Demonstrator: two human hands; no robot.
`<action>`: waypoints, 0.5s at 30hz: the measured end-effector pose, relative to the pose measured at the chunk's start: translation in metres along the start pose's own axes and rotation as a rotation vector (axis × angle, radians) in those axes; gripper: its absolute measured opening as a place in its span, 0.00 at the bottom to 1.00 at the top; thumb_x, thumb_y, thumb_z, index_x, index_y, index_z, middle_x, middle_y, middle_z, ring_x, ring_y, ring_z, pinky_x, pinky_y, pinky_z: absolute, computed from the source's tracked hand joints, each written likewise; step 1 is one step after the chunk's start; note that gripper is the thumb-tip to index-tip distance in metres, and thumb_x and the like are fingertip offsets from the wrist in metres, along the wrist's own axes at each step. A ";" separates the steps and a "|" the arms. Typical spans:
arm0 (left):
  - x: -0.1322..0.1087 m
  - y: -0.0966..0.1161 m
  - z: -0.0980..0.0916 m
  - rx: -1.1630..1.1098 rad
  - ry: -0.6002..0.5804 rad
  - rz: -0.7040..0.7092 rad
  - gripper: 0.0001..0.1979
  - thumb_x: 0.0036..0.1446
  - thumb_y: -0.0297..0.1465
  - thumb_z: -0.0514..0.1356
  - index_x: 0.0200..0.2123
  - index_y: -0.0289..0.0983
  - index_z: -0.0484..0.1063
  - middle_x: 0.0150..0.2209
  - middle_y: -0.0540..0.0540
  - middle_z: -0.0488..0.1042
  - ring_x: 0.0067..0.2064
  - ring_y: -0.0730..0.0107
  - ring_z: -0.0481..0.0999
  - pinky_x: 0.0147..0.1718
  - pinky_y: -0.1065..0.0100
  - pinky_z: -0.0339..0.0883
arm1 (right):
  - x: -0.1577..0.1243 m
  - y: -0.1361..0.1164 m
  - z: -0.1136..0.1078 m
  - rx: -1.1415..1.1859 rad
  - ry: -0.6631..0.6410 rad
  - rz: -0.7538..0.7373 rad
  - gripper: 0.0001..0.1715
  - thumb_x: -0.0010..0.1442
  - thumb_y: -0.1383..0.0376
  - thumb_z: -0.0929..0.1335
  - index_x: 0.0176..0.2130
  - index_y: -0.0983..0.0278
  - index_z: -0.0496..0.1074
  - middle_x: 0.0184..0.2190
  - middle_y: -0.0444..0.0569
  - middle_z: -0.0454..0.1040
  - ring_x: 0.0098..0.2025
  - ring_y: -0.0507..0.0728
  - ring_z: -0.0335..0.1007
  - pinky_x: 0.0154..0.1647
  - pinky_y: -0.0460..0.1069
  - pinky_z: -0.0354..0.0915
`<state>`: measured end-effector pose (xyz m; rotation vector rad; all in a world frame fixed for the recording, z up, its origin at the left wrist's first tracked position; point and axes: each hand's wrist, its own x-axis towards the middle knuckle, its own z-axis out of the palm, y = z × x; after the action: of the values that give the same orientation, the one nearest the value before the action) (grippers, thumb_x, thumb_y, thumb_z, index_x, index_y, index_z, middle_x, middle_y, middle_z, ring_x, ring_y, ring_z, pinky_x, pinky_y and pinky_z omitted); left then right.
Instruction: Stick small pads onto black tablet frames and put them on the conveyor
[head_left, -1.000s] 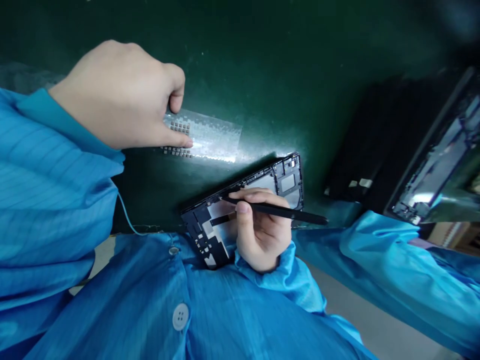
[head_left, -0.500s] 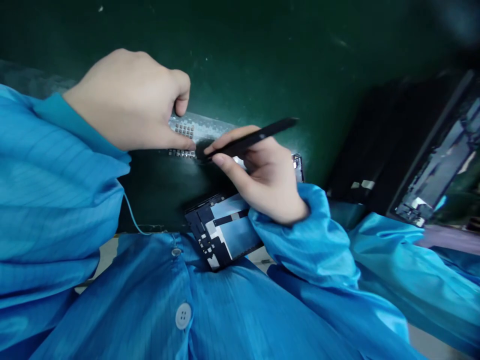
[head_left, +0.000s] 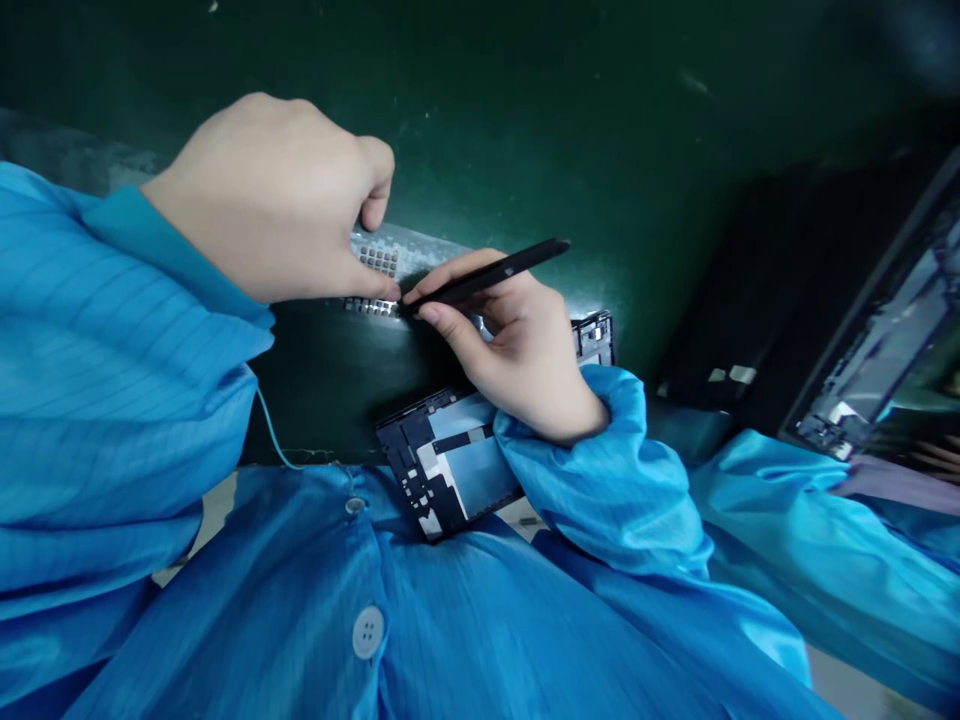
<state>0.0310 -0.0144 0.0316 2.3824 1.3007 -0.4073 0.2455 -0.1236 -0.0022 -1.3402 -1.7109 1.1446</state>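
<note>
My left hand (head_left: 277, 195) is curled, with thumb and fingertip pinning a clear sheet of small grey pads (head_left: 390, 262) to the green mat (head_left: 525, 130). My right hand (head_left: 517, 345) pinches black tweezers (head_left: 487, 272), whose tip touches the sheet's near edge beside my left thumb. A dark phone frame (head_left: 454, 460) lies at the mat's near edge, partly under my right wrist and sleeve.
A black tray (head_left: 750, 320) stands at the right, with another phone frame (head_left: 877, 360) leaning beyond it. My blue coat fills the lower part of the view, and a thin blue cord (head_left: 270, 435) hangs from my left sleeve.
My right hand has lifted the tweezers from the phone frame and carried them up-left to the pad sheet. My left hand has stayed on the sheet.
</note>
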 end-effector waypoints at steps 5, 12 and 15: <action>0.001 -0.001 -0.002 0.018 -0.009 -0.013 0.30 0.53 0.59 0.66 0.48 0.44 0.75 0.39 0.48 0.79 0.54 0.38 0.84 0.64 0.42 0.77 | -0.017 0.000 -0.020 0.269 0.156 0.130 0.17 0.70 0.48 0.78 0.46 0.57 0.81 0.43 0.46 0.88 0.40 0.57 0.87 0.45 0.54 0.86; 0.002 -0.018 0.014 -0.034 0.119 0.068 0.45 0.45 0.75 0.48 0.43 0.43 0.73 0.31 0.48 0.75 0.44 0.40 0.85 0.54 0.39 0.79 | -0.090 0.012 -0.021 0.125 0.837 0.055 0.06 0.68 0.62 0.79 0.45 0.57 0.83 0.37 0.44 0.86 0.37 0.54 0.85 0.40 0.48 0.82; 0.006 -0.032 0.025 -0.046 0.164 0.083 0.47 0.45 0.78 0.48 0.44 0.45 0.76 0.32 0.49 0.75 0.42 0.44 0.85 0.55 0.41 0.77 | -0.099 0.020 -0.011 0.052 0.787 0.043 0.07 0.71 0.62 0.78 0.48 0.57 0.81 0.40 0.45 0.87 0.42 0.56 0.88 0.45 0.52 0.85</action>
<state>0.0051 -0.0060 0.0004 2.4642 1.2592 -0.1594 0.2873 -0.2152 -0.0156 -1.5237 -1.0698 0.5454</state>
